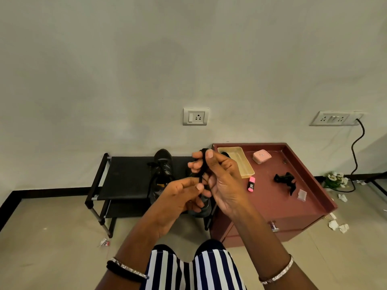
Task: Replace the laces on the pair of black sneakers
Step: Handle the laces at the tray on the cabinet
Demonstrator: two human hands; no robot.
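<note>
**Task item.** A black shoelace point(202, 171) is held in the air between both hands, in front of the shoe rack. Its visible length runs roughly vertically, upper end at the right fingertips and lower end at the left thumb.

**Hands.**
- The right hand point(222, 181) has its fingers point(195, 164) curled round the upper part of the lace, thumb raised.
- The left hand point(178, 198) pinches the lower part between thumb and forefinger.

**Sneakers.**
- One black lace-up sneaker point(162, 166) stands on the top tier of a black fabric shoe rack with metal posts point(125, 174). Its long axis runs from near to far, with the toe towards the wall and the opening towards the person.
- A second dark sneaker point(202, 209) sits at the rack's right end, mostly hidden behind the hands. Its direction cannot be determined.

**Containers.**
- A maroon surface with a raised rim point(272, 199) stands just right of the rack.
- A shallow beige rectangular tray point(240, 164) lies on the surface's far left corner, long axis near to far. A dark shape at its far end, behind the right hand, cannot be identified.
- A closed pink rounded box point(261, 156) sits beside the tray.
- A small pink marker point(252, 183) lies just in front of the tray.
- A loose bundle of black laces point(285, 179) lies near the middle of the surface.
- A small clear packet point(302, 194) lies beside the bundle.
</note>
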